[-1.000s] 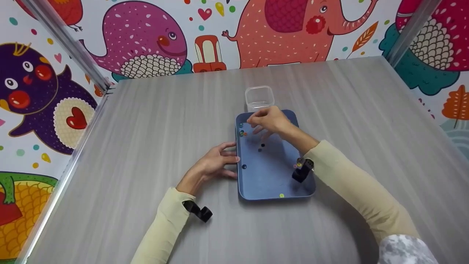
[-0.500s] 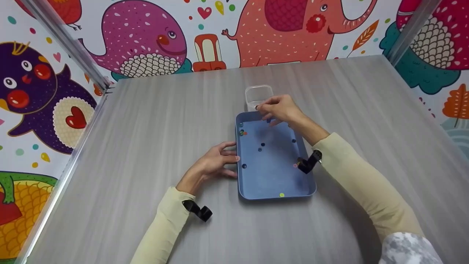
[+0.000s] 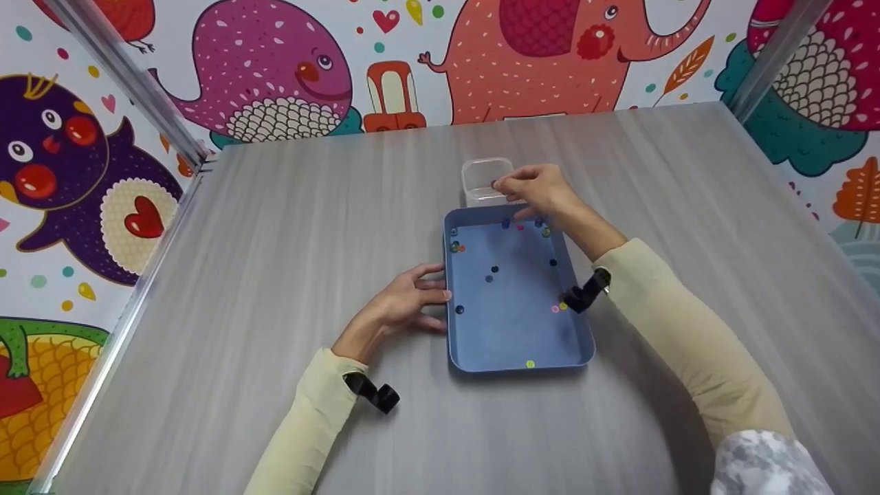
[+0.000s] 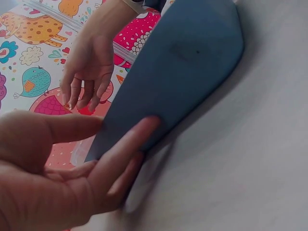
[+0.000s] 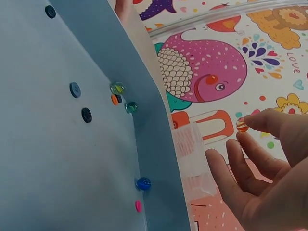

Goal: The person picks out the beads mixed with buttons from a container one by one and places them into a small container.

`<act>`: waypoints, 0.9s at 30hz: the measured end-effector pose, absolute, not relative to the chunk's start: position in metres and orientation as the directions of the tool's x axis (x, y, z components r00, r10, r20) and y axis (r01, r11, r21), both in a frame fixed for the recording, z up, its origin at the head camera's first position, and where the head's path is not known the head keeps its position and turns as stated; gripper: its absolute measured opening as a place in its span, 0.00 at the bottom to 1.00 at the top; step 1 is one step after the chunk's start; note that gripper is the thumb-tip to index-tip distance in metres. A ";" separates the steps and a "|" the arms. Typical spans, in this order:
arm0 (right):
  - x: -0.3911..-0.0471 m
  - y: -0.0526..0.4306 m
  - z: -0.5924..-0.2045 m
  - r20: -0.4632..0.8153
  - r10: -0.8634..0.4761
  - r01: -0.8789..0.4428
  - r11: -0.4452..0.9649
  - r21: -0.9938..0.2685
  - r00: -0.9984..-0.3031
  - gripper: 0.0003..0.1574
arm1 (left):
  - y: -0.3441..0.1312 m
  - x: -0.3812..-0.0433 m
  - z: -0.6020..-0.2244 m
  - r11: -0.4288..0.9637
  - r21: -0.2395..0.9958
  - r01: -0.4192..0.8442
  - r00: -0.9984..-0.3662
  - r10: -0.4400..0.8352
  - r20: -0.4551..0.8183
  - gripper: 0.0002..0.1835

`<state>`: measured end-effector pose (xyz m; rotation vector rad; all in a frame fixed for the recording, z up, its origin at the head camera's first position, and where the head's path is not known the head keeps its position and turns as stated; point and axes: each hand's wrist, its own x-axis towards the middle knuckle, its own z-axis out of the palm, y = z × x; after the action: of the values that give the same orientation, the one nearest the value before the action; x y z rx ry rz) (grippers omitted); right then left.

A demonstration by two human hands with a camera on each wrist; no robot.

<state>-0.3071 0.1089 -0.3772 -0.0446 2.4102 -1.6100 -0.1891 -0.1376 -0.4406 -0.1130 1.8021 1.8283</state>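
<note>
My right hand [image 3: 543, 189] pinches an orange-and-yellow striped glass marble [image 5: 242, 125] between thumb and forefinger, beside a clear plastic container [image 3: 480, 199] at the tray's far end. The other fingers are spread below the marble in the right wrist view. My left hand [image 3: 399, 302] rests its fingertips against the left outer wall of a blue rectangular tray [image 3: 512, 333]. Loose in the tray are glass marbles, among them a blue marble [image 5: 143, 184] and a green marble [image 5: 131, 107], and small buttons such as a black button [image 5: 86, 115] and a pink button [image 5: 138, 206].
Tray and container stand on a grey wood-grain table [image 3: 330, 227]. A yellow button [image 3: 530, 364] lies by the tray's near wall. Walls printed with cartoon animals, such as a purple whale [image 3: 275, 62], enclose the table at the back and sides.
My right hand has moved away from me, from over the tray's far part to the right side of the clear container. The left hand has stayed at the tray's wall.
</note>
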 end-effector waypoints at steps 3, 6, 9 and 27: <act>-0.311 0.111 -0.376 -0.185 -0.136 0.121 0.380 -0.917 -0.973 0.20 | -0.137 -0.189 -0.440 0.063 0.894 -0.443 -0.838 0.326 -0.438 0.38; -0.316 0.113 -0.376 -0.196 -0.120 0.139 0.375 -0.917 -0.973 0.20 | -0.137 -0.189 -0.440 0.060 0.893 -0.445 -0.837 0.327 -0.439 0.38; -0.320 0.115 -0.377 -0.211 -0.118 0.155 0.367 -0.917 -0.970 0.21 | -0.137 -0.189 -0.440 0.059 0.893 -0.446 -0.837 0.325 -0.440 0.37; -0.340 0.114 -0.382 -0.247 -0.069 0.201 0.394 -0.897 -0.967 0.25 | -0.137 -0.189 -0.440 0.046 0.890 -0.454 -0.832 0.335 -0.442 0.37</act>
<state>-0.3402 0.1142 -0.3821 0.1162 2.4094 -1.6014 -0.1890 -0.1373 -0.4402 -0.1198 1.7747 1.8426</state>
